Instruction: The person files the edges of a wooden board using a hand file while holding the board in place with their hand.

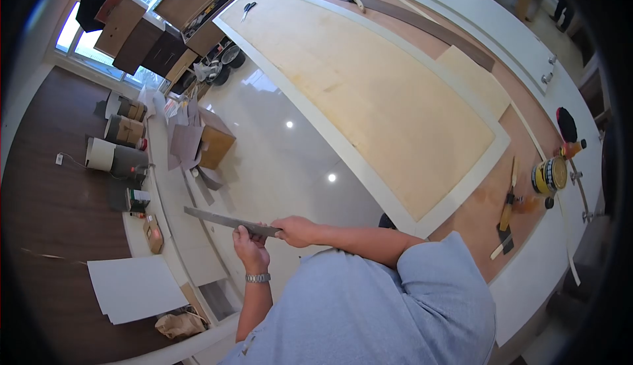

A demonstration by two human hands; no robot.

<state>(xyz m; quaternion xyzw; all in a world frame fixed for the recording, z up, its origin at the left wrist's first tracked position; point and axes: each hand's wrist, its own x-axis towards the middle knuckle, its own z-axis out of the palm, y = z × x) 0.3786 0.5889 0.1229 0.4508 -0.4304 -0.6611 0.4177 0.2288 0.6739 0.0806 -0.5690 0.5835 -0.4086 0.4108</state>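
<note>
A long, narrow grey strip (pixel 221 219) is held in front of my body, above the floor at the left of the worktable. My left hand (pixel 250 247), with a metal watch on the wrist, is closed around its middle part from below. The near end of the strip is gripped by my right hand (pixel 294 230), whose fingers are curled. The far end points left and is free. To the right lies a large beige panel (pixel 369 101) with a white border, and scissors (pixel 248 11) rest on its far corner.
A yellow-black can (pixel 549 175), bottles and a brush (pixel 508 210) stand or lie on the table's right side. An open cardboard box (pixel 215 142) sits on the floor. Rolls (pixel 100 154) and white sheets (pixel 135 289) are at the left. A person's legs (pixel 564 13) show at the top right.
</note>
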